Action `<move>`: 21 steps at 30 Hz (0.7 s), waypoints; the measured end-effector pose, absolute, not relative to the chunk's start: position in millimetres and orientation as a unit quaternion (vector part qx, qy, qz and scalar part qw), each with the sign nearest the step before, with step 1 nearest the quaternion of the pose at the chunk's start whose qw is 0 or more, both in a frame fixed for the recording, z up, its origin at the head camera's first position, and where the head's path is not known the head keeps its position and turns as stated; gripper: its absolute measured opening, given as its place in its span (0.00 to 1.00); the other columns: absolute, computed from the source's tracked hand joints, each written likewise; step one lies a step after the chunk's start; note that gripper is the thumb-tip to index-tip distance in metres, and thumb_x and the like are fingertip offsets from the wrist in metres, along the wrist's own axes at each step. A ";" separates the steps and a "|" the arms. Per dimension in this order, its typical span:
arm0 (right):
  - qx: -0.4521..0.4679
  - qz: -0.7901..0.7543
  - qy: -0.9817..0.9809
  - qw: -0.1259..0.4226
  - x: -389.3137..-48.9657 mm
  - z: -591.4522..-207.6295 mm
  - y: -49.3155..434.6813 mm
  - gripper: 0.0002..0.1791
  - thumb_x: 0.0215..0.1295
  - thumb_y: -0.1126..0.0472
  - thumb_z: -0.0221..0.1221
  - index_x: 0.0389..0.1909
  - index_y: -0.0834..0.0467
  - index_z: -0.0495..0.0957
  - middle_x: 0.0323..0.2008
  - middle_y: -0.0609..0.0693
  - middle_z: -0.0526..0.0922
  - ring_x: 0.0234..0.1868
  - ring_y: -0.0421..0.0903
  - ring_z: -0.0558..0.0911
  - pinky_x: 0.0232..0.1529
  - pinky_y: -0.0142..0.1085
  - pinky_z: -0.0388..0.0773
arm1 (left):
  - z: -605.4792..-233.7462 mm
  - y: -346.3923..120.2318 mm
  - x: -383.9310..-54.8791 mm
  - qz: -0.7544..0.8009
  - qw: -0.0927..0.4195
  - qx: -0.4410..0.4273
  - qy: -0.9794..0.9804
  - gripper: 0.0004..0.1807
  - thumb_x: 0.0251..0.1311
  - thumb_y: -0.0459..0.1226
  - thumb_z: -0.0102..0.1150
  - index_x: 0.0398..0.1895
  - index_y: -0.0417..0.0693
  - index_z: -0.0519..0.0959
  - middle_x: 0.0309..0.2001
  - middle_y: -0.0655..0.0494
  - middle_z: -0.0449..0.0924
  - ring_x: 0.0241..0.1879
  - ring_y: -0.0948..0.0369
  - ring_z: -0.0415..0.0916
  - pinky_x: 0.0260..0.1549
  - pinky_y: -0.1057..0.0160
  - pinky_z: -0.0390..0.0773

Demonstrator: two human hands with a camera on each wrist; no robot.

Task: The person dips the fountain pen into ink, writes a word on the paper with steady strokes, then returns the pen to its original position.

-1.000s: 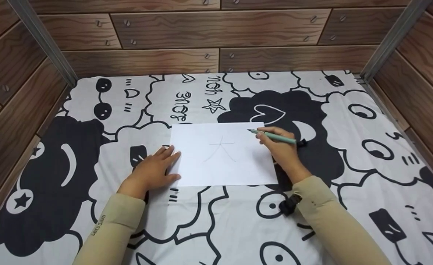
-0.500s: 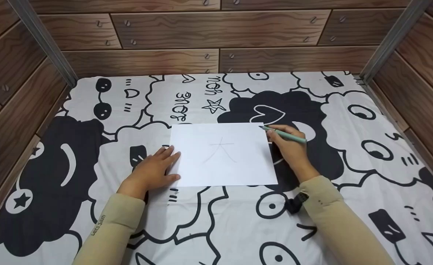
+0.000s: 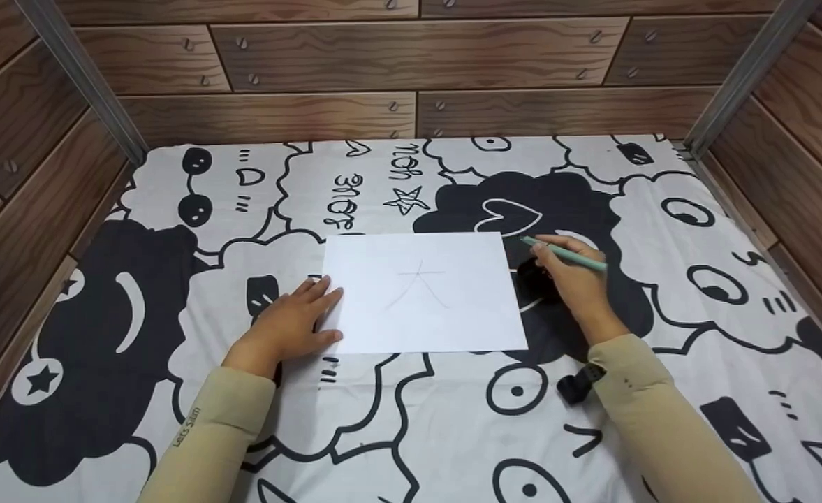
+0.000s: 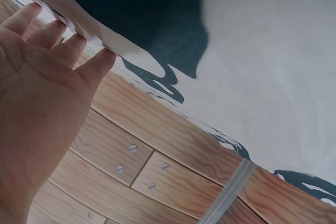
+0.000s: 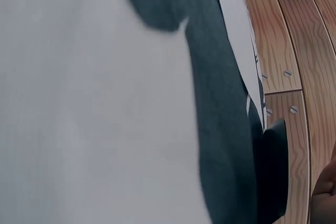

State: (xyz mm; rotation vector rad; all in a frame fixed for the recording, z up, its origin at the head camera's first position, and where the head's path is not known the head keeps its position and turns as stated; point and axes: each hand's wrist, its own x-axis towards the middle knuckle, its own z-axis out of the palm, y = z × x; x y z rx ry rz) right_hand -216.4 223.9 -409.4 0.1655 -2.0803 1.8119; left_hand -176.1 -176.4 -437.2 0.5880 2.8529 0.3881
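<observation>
A white sheet of paper (image 3: 466,307) lies on the patterned cloth, bearing thin lines: a cross stroke over two legs that spread downward. My left hand (image 3: 295,321) rests at its left edge, fingers spread and fingertips on the paper. In the left wrist view, the fingers of this left hand (image 4: 47,72) appear from the palm side. My right hand (image 3: 575,279) pinches a green pen (image 3: 575,258) just past the paper's right edge, tip pointing left. A dark object (image 3: 538,279) shows below those fingers. Only a bit of the right hand (image 5: 323,198) enters the right wrist view.
Black and white cartoon cloth (image 3: 355,405) covers the surface. Wood-look panels (image 3: 411,59) stand at the back and both sides, with grey corner posts (image 3: 96,91). A black device (image 3: 582,383) sits at the right sleeve cuff.
My right hand has moved right with the pen, from over the paper's upper right to beyond its edge. The left hand, paper and drawn lines stay as they were.
</observation>
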 end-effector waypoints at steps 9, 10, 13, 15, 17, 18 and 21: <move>0.063 0.645 -0.733 0.206 -215.5 -411.3 242.0 0.11 0.59 0.72 0.62 0.40 0.77 0.80 0.27 0.55 0.85 0.25 0.41 0.81 0.29 0.27 0.77 | -438.1 -175.6 -175.6 0.128 0.094 0.198 0.967 0.37 0.62 0.50 0.58 0.72 0.49 0.61 0.72 0.47 0.53 0.71 0.45 0.46 0.64 0.40 0.54; 0.058 0.646 -0.733 0.205 -215.0 -411.2 243.9 0.11 0.59 0.72 0.62 0.41 0.77 0.80 0.27 0.54 0.85 0.25 0.41 0.81 0.29 0.27 0.77 | -438.1 -175.6 -175.5 0.127 0.092 0.199 0.967 0.37 0.62 0.50 0.58 0.72 0.49 0.61 0.72 0.47 0.53 0.71 0.45 0.46 0.64 0.40 0.54; 0.039 0.637 -0.742 0.204 -213.0 -410.7 249.1 0.13 0.60 0.70 0.63 0.41 0.76 0.80 0.26 0.50 0.85 0.25 0.39 0.80 0.28 0.28 0.77 | -437.9 -175.4 -175.6 0.126 0.091 0.197 0.968 0.37 0.62 0.50 0.58 0.72 0.49 0.61 0.72 0.47 0.53 0.71 0.45 0.46 0.64 0.40 0.54; 0.028 0.631 -0.748 0.204 -211.9 -410.7 252.5 0.13 0.60 0.69 0.63 0.41 0.76 0.80 0.26 0.50 0.85 0.25 0.40 0.81 0.28 0.28 0.78 | -438.0 -175.2 -175.8 0.127 0.093 0.195 0.968 0.37 0.62 0.50 0.58 0.72 0.49 0.61 0.72 0.47 0.53 0.71 0.45 0.46 0.64 0.40 0.54; 0.023 0.626 -0.752 0.205 -211.0 -410.6 255.5 0.13 0.60 0.68 0.63 0.42 0.75 0.80 0.26 0.53 0.85 0.26 0.42 0.81 0.29 0.29 0.78 | -438.1 -175.2 -175.9 0.127 0.094 0.194 0.968 0.37 0.62 0.50 0.58 0.72 0.49 0.61 0.72 0.47 0.53 0.71 0.46 0.46 0.64 0.40 0.54; 0.022 0.625 -0.752 0.207 -210.9 -410.6 257.0 0.13 0.60 0.68 0.63 0.42 0.75 0.80 0.26 0.54 0.84 0.26 0.43 0.81 0.29 0.29 0.78 | -438.0 -175.1 -175.9 0.127 0.095 0.193 0.968 0.37 0.62 0.50 0.58 0.72 0.49 0.61 0.72 0.47 0.53 0.71 0.46 0.46 0.64 0.40 0.54; 0.022 0.628 -0.748 0.211 -210.5 -410.4 260.9 0.13 0.60 0.69 0.63 0.42 0.76 0.80 0.26 0.54 0.85 0.25 0.42 0.81 0.29 0.29 0.77 | -437.7 -175.3 -176.1 0.127 0.095 0.194 0.968 0.37 0.62 0.50 0.58 0.72 0.49 0.61 0.72 0.47 0.53 0.71 0.46 0.45 0.64 0.41 0.53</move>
